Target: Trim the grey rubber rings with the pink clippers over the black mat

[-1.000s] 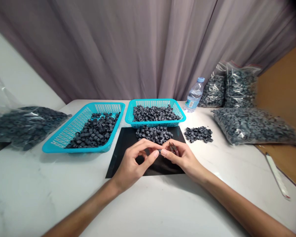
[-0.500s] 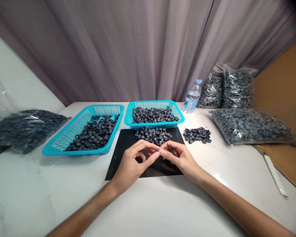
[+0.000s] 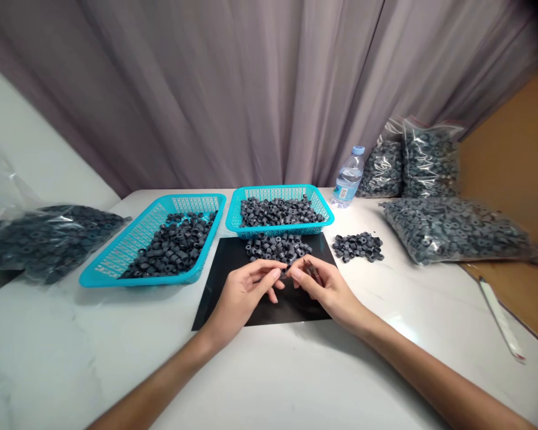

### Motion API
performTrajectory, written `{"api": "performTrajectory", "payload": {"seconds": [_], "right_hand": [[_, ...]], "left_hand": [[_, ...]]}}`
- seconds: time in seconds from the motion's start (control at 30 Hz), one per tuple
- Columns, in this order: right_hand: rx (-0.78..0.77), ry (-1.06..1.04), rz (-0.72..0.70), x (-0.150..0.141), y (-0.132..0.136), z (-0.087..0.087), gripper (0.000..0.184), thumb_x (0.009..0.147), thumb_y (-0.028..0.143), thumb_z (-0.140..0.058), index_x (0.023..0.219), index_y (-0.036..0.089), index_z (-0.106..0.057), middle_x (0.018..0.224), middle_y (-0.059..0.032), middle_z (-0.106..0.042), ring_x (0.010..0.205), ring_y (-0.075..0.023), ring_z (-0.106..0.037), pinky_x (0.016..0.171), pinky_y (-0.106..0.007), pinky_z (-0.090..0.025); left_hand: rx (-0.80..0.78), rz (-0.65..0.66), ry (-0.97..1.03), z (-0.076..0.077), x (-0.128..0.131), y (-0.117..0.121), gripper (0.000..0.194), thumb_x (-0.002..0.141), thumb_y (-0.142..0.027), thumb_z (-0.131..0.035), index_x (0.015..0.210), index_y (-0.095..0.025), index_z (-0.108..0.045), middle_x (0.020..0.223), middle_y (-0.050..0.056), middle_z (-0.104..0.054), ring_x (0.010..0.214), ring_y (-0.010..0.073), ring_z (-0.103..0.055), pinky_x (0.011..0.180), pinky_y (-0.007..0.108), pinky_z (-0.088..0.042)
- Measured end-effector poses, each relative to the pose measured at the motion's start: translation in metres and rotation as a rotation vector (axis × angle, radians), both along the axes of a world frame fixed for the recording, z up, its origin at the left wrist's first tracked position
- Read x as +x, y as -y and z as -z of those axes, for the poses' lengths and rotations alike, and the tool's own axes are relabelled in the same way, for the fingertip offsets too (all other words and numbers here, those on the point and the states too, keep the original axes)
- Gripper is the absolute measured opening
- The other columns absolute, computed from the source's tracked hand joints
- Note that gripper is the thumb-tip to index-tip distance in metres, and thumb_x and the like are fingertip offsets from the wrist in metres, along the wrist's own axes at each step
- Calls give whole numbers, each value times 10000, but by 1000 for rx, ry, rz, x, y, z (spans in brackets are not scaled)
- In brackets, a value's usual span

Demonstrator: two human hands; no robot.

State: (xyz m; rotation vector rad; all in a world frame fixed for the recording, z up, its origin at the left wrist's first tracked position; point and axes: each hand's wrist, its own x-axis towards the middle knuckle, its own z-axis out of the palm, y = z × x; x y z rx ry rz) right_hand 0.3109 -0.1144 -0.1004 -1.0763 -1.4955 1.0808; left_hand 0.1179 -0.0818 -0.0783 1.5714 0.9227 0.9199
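Observation:
Over a black mat (image 3: pixel 219 292), my two hands meet at the fingertips. My left hand (image 3: pixel 247 292) pinches a small dark grey ring-shaped piece (image 3: pixel 284 271) between thumb and forefinger, its lower fingers loosely apart. Close beside it, my right hand (image 3: pixel 325 286) is closed, thumb against forefinger. Tucked in its curled fingers is a dark, thin, shiny thing (image 3: pixel 312 270), mostly hidden, whose kind I cannot make out. Just beyond the fingertips lies a pile of short dark grey hollow cylinders (image 3: pixel 275 246) on the mat.
Two turquoise baskets, one at left (image 3: pixel 116 254) and one at centre (image 3: pixel 280 230), hold many such cylinders. A small heap (image 3: pixel 357 246) lies to the right. Around stand a water bottle (image 3: pixel 348 176), filled clear bags (image 3: pixel 457 230), another bag (image 3: pixel 67 236) and a white-handled tool (image 3: pixel 500 316).
My fingertips have drawn slightly apart, and my left thumb has shifted away from the right thumb. The left lower fingers have uncurled a little. The view has shifted slightly.

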Motion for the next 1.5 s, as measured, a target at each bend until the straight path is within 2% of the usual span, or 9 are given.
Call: {"api": "performTrajectory", "payload": {"seconds": [0.23, 0.47, 0.6, 0.73, 0.9, 1.0, 1.17, 1.37, 1.5], "right_hand": [[405, 697, 151, 11, -7, 17, 215, 1032, 196, -437, 1102, 234, -637, 1138, -78, -653, 995, -225, -617, 815, -341, -495], [468, 925, 115, 14, -9, 23, 319, 991, 152, -488, 1237, 256, -663, 1380, -66, -613, 1096, -268, -598, 799, -407, -574], [471, 921, 86, 13, -9, 22, 357, 974, 117, -487, 1264, 238, -657, 1389, -47, -631, 1080, -273, -599, 829, -424, -573], [463, 838, 95, 12, -7, 20, 341, 965, 102, -489, 1235, 225, -656, 1346, -49, -661, 1081, -265, -611, 871, -420, -561], [461, 723, 169, 9, -6, 22, 267, 952, 112, -492, 1113, 220, -675, 1225, -74, -697, 1041, -253, -646, 847, -400, -549], [428, 642, 226, 7, -6, 24, 252, 937, 110, -495, 1066, 220, -682, 1169, -77, -708, 1028, -257, -660, 829, -387, -538], [294, 430, 216, 6, -8, 21, 203, 965, 181, -512, 978, 230, -708, 1101, -66, -716, 841, -209, -674, 678, -317, -509], [247, 232, 66, 4, -8, 15, 213, 991, 223, -522, 1000, 226, -735, 1071, -66, -717, 930, -209, -676, 765, -306, -522], [236, 244, -22, 1, -4, 16, 209, 982, 186, -529, 1039, 243, -722, 1055, -48, -716, 901, -194, -672, 792, -306, -527]], "left_hand": [[-378, -52, 182, 1, -4, -6, 201, 897, -275, -689, 1018, -166, -806, 1024, 125, -793, 966, 211, -723, 802, 281, -584], [-373, -49, 159, 0, -4, -6, 209, 856, -233, -702, 1029, -163, -797, 1039, 124, -793, 997, 220, -723, 835, 295, -584], [-23, -138, -53, -10, -12, -10, 283, 845, -350, -728, 1079, -195, -766, 1003, 84, -781, 891, 227, -722, 799, 343, -590], [632, -513, -438, -31, -43, -27, 250, 916, -352, -641, 1124, -247, -730, 1030, 54, -717, 844, 221, -672, 903, 405, -532], [795, -687, -883, -37, -91, -53, 365, 922, -378, -629, 1234, -195, -674, 1132, 167, -665, 1103, 400, -572, 1000, 575, -427], [898, -730, -930, -33, -93, -54, 421, 920, -391, -639, 1284, -178, -635, 1248, 197, -591, 1247, 437, -462, 1055, 588, -376], [952, -457, -722, -25, -50, -29, 195, 955, -326, -618, 1120, -234, -670, 1154, 89, -633, 1169, 297, -536, 1067, 465, -412], [668, -24, -590, 2, -13, 3, 343, 954, -287, -643, 1290, -278, -576, 1233, 42, -632, 1209, 232, -549, 1065, 395, -449], [472, 81, -507, 11, -10, 4, 225, 996, -283, -570, 1217, -269, -607, 1170, 27, -655, 1093, 198, -633, 995, 341, -498]]}}
